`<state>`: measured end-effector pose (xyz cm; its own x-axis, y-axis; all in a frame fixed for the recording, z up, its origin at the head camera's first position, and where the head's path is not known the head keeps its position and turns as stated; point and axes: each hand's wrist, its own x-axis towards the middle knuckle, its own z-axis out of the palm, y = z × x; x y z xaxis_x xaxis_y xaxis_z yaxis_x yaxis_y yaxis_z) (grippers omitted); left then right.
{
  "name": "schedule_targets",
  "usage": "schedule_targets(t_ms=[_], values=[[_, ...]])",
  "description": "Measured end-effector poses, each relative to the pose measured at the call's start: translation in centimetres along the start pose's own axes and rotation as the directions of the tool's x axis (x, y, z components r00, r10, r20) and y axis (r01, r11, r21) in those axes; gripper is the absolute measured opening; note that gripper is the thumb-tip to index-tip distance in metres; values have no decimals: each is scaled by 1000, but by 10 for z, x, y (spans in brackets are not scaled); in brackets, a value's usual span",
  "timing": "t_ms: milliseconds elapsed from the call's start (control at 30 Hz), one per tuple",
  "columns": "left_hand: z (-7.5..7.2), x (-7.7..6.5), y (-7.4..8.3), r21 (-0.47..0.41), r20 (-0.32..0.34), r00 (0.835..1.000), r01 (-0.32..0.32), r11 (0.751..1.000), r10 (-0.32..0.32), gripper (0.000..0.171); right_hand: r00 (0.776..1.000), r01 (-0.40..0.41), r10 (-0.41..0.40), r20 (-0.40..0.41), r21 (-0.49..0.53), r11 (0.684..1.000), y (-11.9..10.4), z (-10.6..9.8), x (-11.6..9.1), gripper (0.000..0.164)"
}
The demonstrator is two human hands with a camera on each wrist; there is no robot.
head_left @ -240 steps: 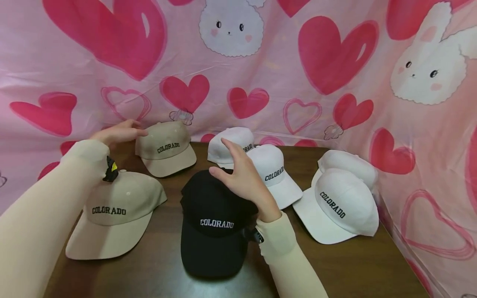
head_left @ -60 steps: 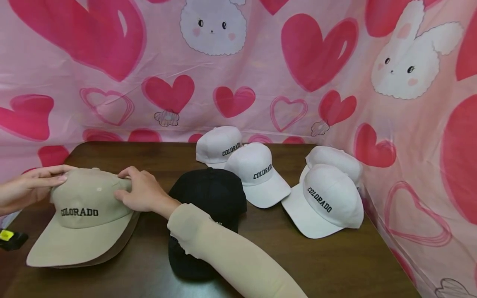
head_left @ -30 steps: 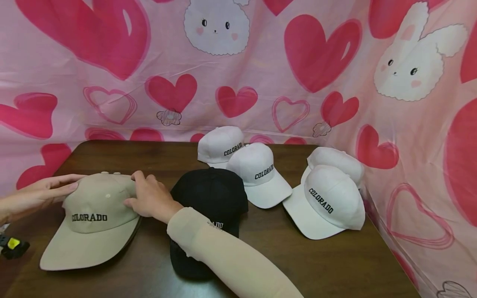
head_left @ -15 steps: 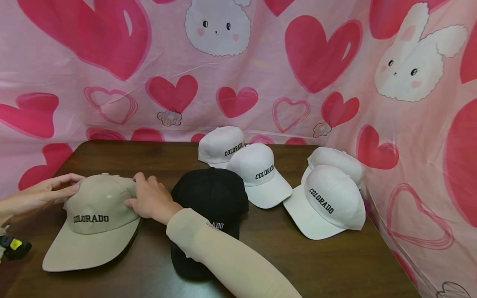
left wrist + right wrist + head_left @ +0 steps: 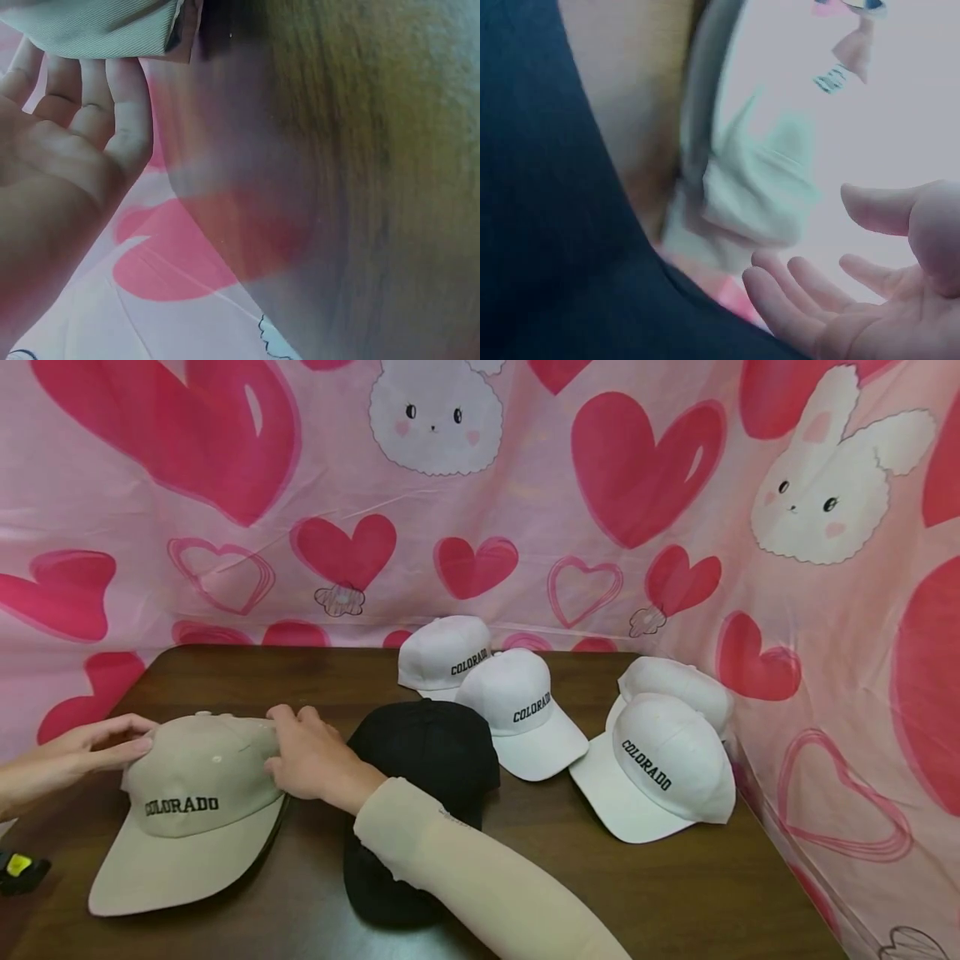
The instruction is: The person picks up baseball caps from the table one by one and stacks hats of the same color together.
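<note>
Beige cap [image 5: 202,777] at left on the tabletop [image 5: 600,893], brim toward you, black cap [image 5: 416,752] to its right. Your left hand [image 5: 82,756], fingers extended, touches the beige one; your right hand [image 5: 318,760], fingers parted, just beside it.

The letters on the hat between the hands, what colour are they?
The letters are black, on a beige cap; the head view shows them best.
</note>
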<state>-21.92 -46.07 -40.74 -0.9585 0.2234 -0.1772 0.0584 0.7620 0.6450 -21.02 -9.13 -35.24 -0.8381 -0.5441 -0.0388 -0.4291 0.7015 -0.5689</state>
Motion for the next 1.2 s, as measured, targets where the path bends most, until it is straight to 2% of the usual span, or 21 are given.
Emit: schedule_targets(t_ms=[200,367,467,567,633,733,833,967,1067,1200], values=[[-5,-7,1,-9,-11,1000,-16,1000,16,32,985,175,-175,7,-10,985,14,-49,-19,55],[-6,-11,2,-21,9,999,-38,999,38,33,963,260,-257,-81,23,965,35,-93,-38,50],[-8,-14,6,0,-67,995,-78,997,78,34,953,277,-265,-147,68,958,52,-118,-54,50],[-12,-18,22,39,-191,975,-112,993,118,38,941,282,-257,-220,94,955,71,-140,-72,49],[-15,-21,40,69,-246,961,-109,992,122,40,938,268,-234,-257,107,957,85,-154,-85,47],[-16,-24,76,83,-305,941,-128,988,147,41,934,222,-175,-312,120,968,107,-171,-104,45],[-11,-24,114,98,-344,909,-217,971,237,40,926,178,-118,-358,139,974,127,-186,-122,44],[5,-20,162,121,-375,845,-364,924,382,38,912,105,-38,-409,141,984,152,-202,-147,41],[21,-16,196,145,-357,814,-437,888,458,39,897,43,13,-441,117,992,172,-211,-170,41],[44,-10,233,155,-330,778,-515,843,535,41,869,-46,82,-487,85,995,197,-222,-201,43]])
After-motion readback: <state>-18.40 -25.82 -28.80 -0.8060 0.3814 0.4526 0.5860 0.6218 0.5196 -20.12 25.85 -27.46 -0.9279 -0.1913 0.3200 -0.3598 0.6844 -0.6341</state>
